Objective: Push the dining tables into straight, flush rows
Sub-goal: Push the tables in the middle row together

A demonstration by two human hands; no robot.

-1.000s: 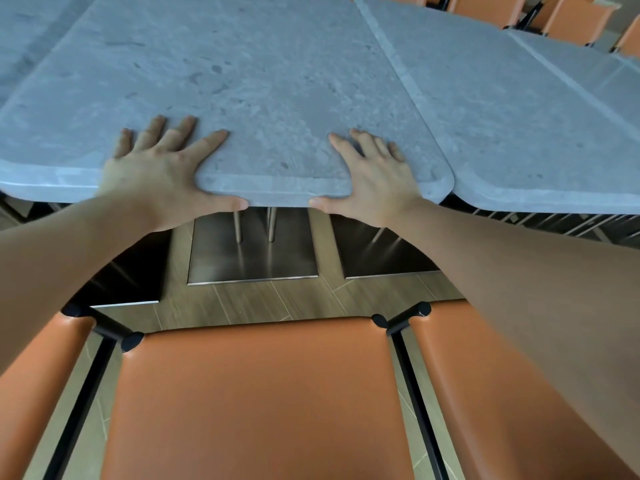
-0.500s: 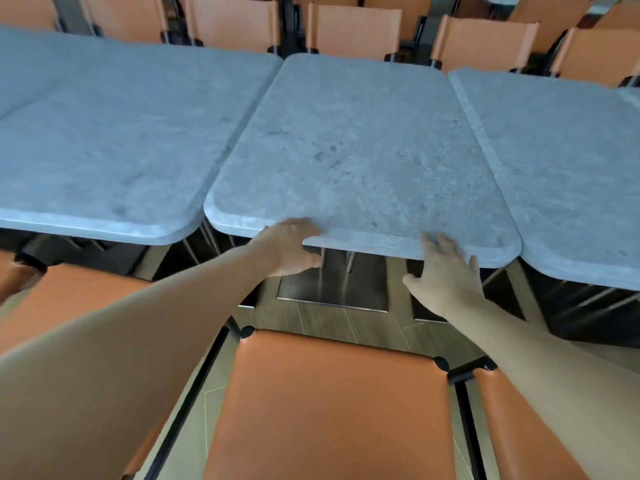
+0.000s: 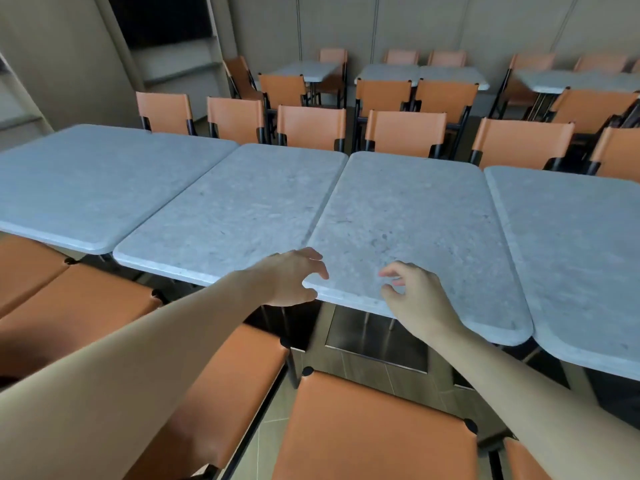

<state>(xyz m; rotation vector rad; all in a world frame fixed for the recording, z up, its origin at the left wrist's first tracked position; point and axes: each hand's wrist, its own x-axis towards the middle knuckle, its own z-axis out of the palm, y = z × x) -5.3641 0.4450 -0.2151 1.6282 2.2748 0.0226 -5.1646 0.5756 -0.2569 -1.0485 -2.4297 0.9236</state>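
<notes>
I count four grey stone-look tables (image 3: pixel 408 216) in the near row, rounded corners, side edges touching or nearly so; further tables stand behind, among orange chairs (image 3: pixel 374 427). My left hand (image 3: pixel 287 278) and right hand (image 3: pixel 415 299) hover loose-fingered over the third table's near edge, grasping nothing.

Four tables (image 3: pixel 408 220) abreast, chairs (image 3: pixel 374 427) before and behind.

Left hand (image 3: pixel 289 277), right hand (image 3: pixel 417 299), both forearms bare, sleeveless.
</notes>
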